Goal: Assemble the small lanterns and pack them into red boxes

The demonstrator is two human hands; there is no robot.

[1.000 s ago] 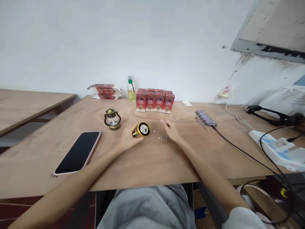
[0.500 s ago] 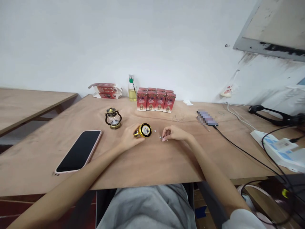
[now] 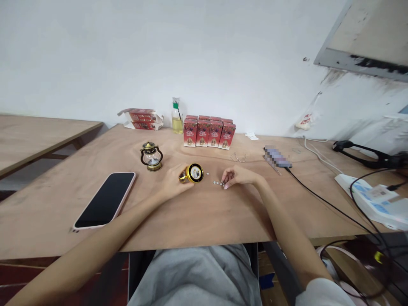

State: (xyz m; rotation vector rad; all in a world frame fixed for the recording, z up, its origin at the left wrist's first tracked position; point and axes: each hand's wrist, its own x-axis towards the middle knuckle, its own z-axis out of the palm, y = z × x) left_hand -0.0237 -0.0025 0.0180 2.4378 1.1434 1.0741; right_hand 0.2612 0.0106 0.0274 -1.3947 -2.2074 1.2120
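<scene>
My left hand (image 3: pixel 174 182) is closed around a small gold lantern (image 3: pixel 192 173) lying on its side, its round base facing me. Just right of it, a few tiny silver discs (image 3: pixel 218 183) lie in a short row on the wooden table (image 3: pixel 197 212), with one more disc (image 3: pixel 207 174) apart. My right hand (image 3: pixel 237 175) rests beside the row, fingers curled down, fingertips touching the discs in a pinch. A second gold lantern (image 3: pixel 151 156) stands upright to the left.
A black phone in a pink case (image 3: pixel 106 199) lies at the left. Several red boxes (image 3: pixel 208 131), an oil bottle (image 3: pixel 176 117) and flattened red cartons (image 3: pixel 142 118) stand at the back. Cables (image 3: pixel 321 199), a white power strip (image 3: pixel 372 199) and a black device (image 3: pixel 366 154) crowd the right.
My right hand has gone from stretched open above the discs to curled down with its fingertips on them. The left hand has kept its hold on the lantern.
</scene>
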